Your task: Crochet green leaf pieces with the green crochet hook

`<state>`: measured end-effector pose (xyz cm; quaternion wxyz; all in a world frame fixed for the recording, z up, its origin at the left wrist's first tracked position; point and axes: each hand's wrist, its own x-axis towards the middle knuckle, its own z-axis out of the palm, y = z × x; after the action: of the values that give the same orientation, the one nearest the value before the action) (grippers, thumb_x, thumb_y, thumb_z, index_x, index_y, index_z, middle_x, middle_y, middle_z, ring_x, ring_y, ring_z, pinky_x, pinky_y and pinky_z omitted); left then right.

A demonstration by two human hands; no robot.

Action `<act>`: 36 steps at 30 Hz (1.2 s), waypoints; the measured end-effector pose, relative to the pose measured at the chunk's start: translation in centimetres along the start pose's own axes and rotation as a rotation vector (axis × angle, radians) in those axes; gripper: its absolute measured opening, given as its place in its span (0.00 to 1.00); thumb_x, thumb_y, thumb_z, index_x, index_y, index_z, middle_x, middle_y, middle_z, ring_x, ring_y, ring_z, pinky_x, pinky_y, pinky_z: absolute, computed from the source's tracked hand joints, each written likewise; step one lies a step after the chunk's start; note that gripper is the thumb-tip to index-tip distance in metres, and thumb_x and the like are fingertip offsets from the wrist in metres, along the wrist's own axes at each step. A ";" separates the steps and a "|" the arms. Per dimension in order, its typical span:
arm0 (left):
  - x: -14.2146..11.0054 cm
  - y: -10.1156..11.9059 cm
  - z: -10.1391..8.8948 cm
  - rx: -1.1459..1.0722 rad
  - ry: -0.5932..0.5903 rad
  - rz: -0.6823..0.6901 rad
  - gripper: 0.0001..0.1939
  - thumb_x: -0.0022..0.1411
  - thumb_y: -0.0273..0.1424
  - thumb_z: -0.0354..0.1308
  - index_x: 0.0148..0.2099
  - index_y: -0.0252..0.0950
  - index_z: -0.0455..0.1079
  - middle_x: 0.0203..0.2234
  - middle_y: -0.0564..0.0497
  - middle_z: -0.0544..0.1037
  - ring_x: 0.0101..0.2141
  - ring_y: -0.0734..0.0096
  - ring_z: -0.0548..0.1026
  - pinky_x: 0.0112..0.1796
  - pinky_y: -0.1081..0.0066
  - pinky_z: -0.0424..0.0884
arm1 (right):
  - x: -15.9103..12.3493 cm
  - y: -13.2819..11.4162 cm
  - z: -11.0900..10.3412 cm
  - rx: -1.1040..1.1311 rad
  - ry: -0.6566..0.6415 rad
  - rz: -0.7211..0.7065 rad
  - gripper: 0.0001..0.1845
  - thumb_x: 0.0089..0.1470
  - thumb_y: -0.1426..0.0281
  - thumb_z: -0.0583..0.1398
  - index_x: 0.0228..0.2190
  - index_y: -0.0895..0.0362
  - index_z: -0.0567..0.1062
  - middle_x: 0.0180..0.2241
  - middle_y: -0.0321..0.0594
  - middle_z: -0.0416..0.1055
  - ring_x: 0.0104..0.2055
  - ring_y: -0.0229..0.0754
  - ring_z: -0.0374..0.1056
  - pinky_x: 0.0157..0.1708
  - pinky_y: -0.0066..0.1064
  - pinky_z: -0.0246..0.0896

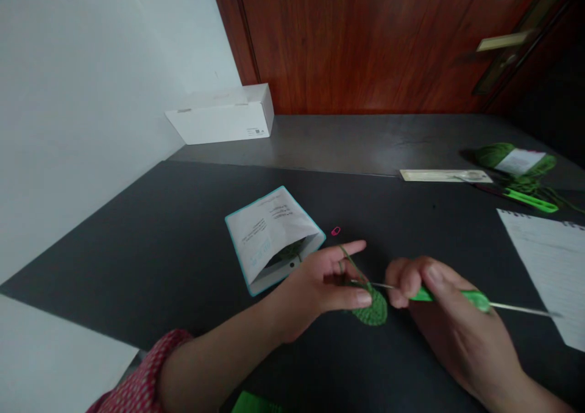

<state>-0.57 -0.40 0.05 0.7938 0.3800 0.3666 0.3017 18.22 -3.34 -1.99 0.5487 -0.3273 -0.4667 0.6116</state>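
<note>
While left hand (315, 288) pinches small round green crochet piece (373, 309), one finger stretched out with green yarn strand (351, 261) across it, right hand (457, 321) curls closed round metal hook with green grip (475, 300), shaft at piece's upper edge; pink plastic marker (336, 231) just beyond left fingers, blue-edged white pouch (260, 221) left of them

My left hand (331, 285) angles in from the lower left, index finger extended, thumb pressed toward the bent fingers — my right hand (450, 309) curls opposite, fingers closed, thumb on top, its wrist rising from the lower right.
</note>
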 end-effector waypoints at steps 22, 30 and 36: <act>-0.1 -0.1 1.0 0.224 0.162 0.172 0.33 0.49 0.24 0.67 0.58 0.36 0.64 0.30 0.55 0.74 0.34 0.69 0.73 0.45 0.63 0.67 | -0.3 -1.2 -1.2 -0.362 0.002 -0.179 0.19 0.65 0.64 0.52 0.26 0.53 0.76 0.24 0.38 0.70 0.30 0.42 0.65 0.31 0.35 0.56; -0.3 -0.4 1.1 0.464 0.350 0.285 0.07 0.51 0.23 0.65 0.34 0.36 0.71 0.50 0.47 0.75 0.35 0.71 0.73 0.45 0.65 0.66 | -1.4 -0.9 -0.5 -0.928 -0.221 -0.515 0.09 0.61 0.75 0.53 0.37 0.54 0.72 0.31 0.43 0.72 0.35 0.47 0.69 0.33 0.38 0.62; -0.4 -0.7 1.4 0.421 0.385 0.320 0.16 0.51 0.23 0.66 0.43 0.37 0.73 0.36 0.51 0.77 0.34 0.71 0.71 0.43 0.66 0.65 | -0.8 0.0 -0.1 -1.242 -0.256 -0.763 0.06 0.60 0.71 0.58 0.33 0.57 0.75 0.32 0.46 0.72 0.35 0.47 0.67 0.33 0.39 0.65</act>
<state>0.50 -1.61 0.27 0.5564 0.5247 0.4998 0.4065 18.47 -4.09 -2.14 0.3782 -0.3187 -0.8684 0.0347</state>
